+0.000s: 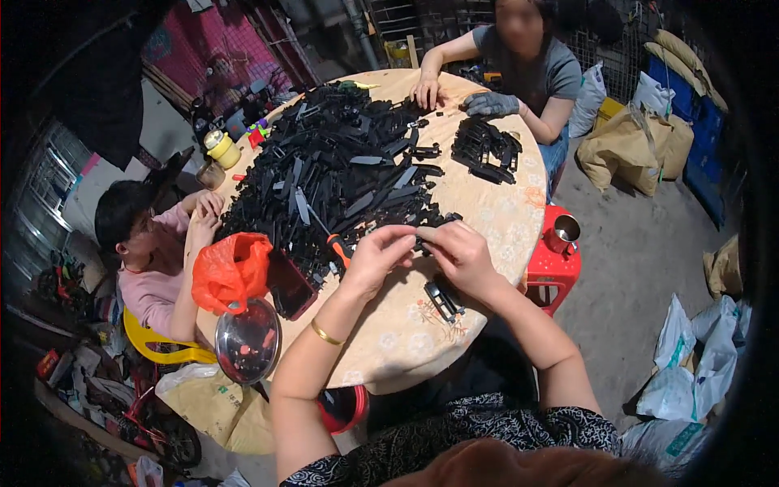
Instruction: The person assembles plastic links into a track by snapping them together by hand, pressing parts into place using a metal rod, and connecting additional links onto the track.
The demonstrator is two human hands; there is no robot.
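Note:
Over the near part of the round table (389, 357), my left hand (380, 258) and my right hand (461, 253) meet fingertip to fingertip. Both are closed in a pinch on a small black plastic part (421, 242), mostly covered by my fingers. Just below my right hand, a black plastic frame-like piece (444, 301) lies on the patterned cloth. Beyond my hands spreads a large heap of black plastic parts (341, 154). A screwdriver with an orange handle (338, 250) rests at the heap's edge, beside my left hand.
Left of my left forearm are a dark phone-like slab (290, 284), a red plastic bag (231, 272) and a clear round container (248, 341). Two people sit at the table, left and far right; a smaller black pile (485, 151) lies there. A red stool (554, 264) holds a metal cup (562, 233).

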